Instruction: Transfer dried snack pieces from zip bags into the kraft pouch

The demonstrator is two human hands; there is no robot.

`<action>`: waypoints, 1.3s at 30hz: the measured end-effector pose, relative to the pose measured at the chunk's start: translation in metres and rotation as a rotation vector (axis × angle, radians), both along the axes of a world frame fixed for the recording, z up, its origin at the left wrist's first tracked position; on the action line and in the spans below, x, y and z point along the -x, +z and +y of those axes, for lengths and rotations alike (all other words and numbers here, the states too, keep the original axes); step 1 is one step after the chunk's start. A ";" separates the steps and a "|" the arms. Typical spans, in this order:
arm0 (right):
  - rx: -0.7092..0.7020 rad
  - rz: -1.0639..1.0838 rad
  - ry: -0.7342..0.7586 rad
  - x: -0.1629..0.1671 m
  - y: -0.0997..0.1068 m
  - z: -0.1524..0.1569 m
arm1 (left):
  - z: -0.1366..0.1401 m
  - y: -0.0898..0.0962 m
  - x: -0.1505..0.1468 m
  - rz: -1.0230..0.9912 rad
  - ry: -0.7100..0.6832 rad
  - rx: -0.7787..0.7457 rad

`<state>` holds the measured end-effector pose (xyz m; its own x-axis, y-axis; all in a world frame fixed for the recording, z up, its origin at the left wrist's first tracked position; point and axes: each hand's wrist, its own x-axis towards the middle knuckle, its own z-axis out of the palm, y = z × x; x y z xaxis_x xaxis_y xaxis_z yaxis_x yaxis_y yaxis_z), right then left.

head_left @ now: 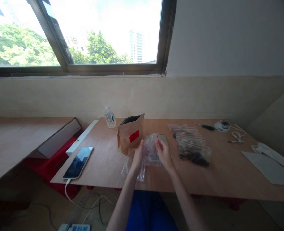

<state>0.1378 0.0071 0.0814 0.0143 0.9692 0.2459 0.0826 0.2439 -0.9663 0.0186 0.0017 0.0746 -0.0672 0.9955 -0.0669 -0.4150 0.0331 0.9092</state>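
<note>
Between my two hands is a clear zip bag point(151, 157) with a red strip along its top. My right hand point(164, 152) pinches the bag's edge by the red strip. My left hand point(138, 156) is closed at the bag's other side; its fingertips are partly hidden. Beneath my left hand more clear plastic bags point(126, 168) lie on the table. Just behind my left hand stands a brown paper pouch point(128, 141) with a red label, its top gaping. A flat pale object point(163, 138) is partly covered behind my right hand.
Right of my hands lie several filled zip bags point(194, 155). Farther right are a green-handled screwdriver point(208, 127), a white dome camera point(222, 126) with its cable, and a grey sheet point(268, 168). On the left are a charging phone point(78, 162) and a water bottle point(110, 118).
</note>
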 end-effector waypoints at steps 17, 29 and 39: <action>0.091 -0.219 0.020 0.019 -0.044 -0.012 | 0.004 -0.028 0.065 1.156 0.460 0.006; -0.137 -0.828 -0.633 -0.198 -0.037 0.035 | -0.051 -0.039 0.028 1.448 0.325 -0.132; -0.007 -1.098 -0.490 -0.217 -0.045 0.011 | -0.043 -0.071 0.017 1.808 0.025 0.067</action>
